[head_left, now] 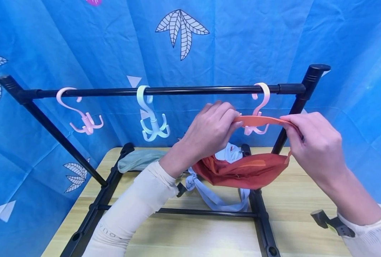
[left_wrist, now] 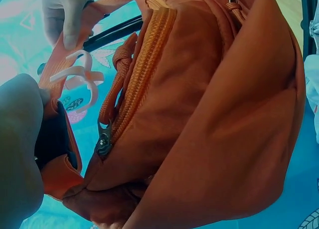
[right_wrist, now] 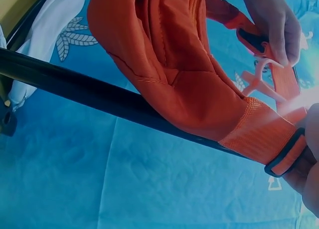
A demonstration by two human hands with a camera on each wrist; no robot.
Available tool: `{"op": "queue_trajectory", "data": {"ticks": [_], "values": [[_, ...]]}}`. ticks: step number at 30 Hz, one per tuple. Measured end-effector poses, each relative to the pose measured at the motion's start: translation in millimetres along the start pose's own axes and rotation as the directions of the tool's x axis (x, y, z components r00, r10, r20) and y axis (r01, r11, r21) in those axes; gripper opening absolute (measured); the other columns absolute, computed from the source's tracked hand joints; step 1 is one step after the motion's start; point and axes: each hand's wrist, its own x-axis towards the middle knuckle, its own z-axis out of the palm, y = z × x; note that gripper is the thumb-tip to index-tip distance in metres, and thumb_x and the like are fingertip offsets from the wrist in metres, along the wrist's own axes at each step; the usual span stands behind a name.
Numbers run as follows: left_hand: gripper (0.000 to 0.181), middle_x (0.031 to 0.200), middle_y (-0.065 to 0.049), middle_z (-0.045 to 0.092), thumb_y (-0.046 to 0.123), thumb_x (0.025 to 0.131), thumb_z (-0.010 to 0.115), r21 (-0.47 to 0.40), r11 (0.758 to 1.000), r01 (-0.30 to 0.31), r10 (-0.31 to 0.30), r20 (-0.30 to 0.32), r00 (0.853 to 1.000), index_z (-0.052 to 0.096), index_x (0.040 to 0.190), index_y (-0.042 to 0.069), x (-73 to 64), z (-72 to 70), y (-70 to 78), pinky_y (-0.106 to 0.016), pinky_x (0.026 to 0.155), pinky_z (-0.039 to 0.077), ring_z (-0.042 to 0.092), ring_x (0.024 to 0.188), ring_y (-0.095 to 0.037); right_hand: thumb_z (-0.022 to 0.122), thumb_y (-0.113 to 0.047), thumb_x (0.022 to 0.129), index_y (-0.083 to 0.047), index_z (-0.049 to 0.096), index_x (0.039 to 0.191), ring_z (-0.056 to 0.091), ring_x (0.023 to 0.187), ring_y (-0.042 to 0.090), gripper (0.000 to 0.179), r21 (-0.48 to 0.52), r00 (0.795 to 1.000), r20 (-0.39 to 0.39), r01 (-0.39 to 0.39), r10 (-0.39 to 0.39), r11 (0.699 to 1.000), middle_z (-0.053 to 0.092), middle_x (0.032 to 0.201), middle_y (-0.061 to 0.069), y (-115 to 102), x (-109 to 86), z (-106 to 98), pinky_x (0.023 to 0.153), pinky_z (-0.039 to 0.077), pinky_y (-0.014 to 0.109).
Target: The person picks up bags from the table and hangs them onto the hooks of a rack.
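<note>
An orange-red waist bag (head_left: 242, 171) hangs below my two hands by its orange strap (head_left: 261, 120). My left hand (head_left: 211, 128) pinches the strap's left part, and my right hand (head_left: 320, 146) grips it near the right end. The strap stretches between them in front of the right pink hook hanger (head_left: 262, 98), partly covering its lower prongs. In the left wrist view the bag's zipper (left_wrist: 144, 79) and its metal pull face the camera. A dark buckle (right_wrist: 285, 153) on the strap shows beside my right fingers in the right wrist view.
A black rack bar (head_left: 203, 90) also carries a pale blue hook hanger (head_left: 152, 114) and another pink one (head_left: 87, 123). Behind the bag lie a light blue bag (head_left: 230, 152) and its strap (head_left: 216, 203); a grey-green cloth item (head_left: 140, 159) lies left on the wooden table (head_left: 190, 235).
</note>
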Motion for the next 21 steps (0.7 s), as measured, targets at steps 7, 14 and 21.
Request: {"op": "queue_trajectory", "data": {"ticks": [7,14,21], "values": [[0.026,0.105,-0.002,0.069,0.034,0.108,0.055,-0.037,0.998,0.041,-0.038,0.070,0.997,0.067,0.113,0.012,-2.9,0.5,1.3,-0.029,0.088,0.052,0.061,0.096,-0.015,0.076,0.007,0.086,0.006,0.076,0.109,0.068,0.085,0.042,0.023,0.035,0.999,0.028,-0.040,0.039,0.999,0.075,0.093,0.027,-1.4,-3.3,0.4,0.102,0.029,-0.003],[0.025,0.100,0.000,0.068,0.035,0.108,0.054,-0.086,0.994,0.073,-0.064,0.104,0.993,0.067,0.111,0.013,-5.1,1.7,2.1,-0.026,0.080,0.048,0.057,0.093,-0.013,0.081,0.010,0.079,0.005,0.078,0.107,0.065,0.079,0.037,0.028,0.089,0.995,0.035,-0.097,0.094,0.991,0.074,0.088,0.025,-2.0,-8.1,0.2,0.092,0.031,-0.004],[0.025,0.099,0.001,0.067,0.035,0.109,0.051,-0.128,0.986,0.107,-0.088,0.147,0.985,0.065,0.109,0.014,-6.5,4.1,2.7,-0.025,0.081,0.049,0.057,0.095,-0.012,0.079,0.006,0.084,0.003,0.078,0.108,0.050,0.078,-0.007,0.024,0.108,0.985,0.110,-0.145,0.133,0.984,0.073,0.082,0.019,-2.7,-8.7,-3.9,0.079,0.036,-0.002]]}}
